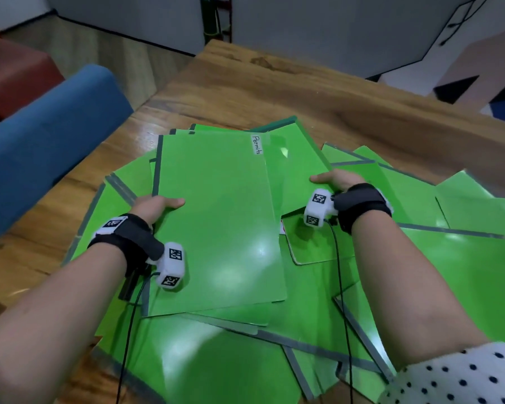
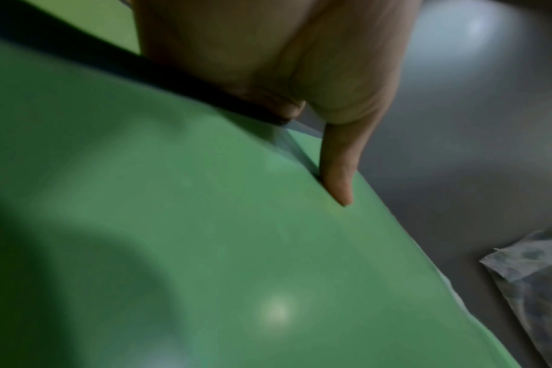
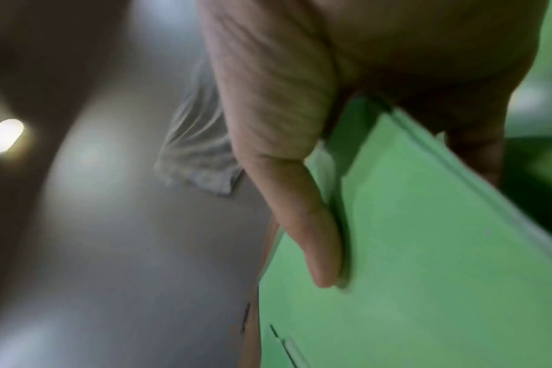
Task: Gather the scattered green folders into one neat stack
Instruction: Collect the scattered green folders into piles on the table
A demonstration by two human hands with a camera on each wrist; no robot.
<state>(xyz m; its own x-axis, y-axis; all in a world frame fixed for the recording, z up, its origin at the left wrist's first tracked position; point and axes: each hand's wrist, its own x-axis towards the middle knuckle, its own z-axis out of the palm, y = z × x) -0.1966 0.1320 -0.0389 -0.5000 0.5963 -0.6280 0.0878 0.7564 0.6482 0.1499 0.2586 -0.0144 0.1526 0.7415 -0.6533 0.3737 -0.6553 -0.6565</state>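
Many green folders (image 1: pixel 449 272) with grey spines lie fanned across the wooden table (image 1: pixel 274 88). On top is a folder labelled "Permits" (image 1: pixel 222 228). My left hand (image 1: pixel 161 204) grips its left spine edge, thumb (image 2: pixel 337 174) on the cover (image 2: pixel 205 249), fingers hidden underneath. A second green folder (image 1: pixel 295 176) juts out to the right from under it. My right hand (image 1: pixel 330 179) grips that folder's right edge, thumb (image 3: pixel 315 244) on top of the cover (image 3: pixel 426 249). The held folders are skewed against each other.
A blue upholstered chair (image 1: pixel 47 141) stands close to the table's left edge, with a red seat (image 1: pixel 12 74) behind it. Bare wood shows at the table's far side. Wrist camera cables (image 1: pixel 341 287) hang over the folders near me.
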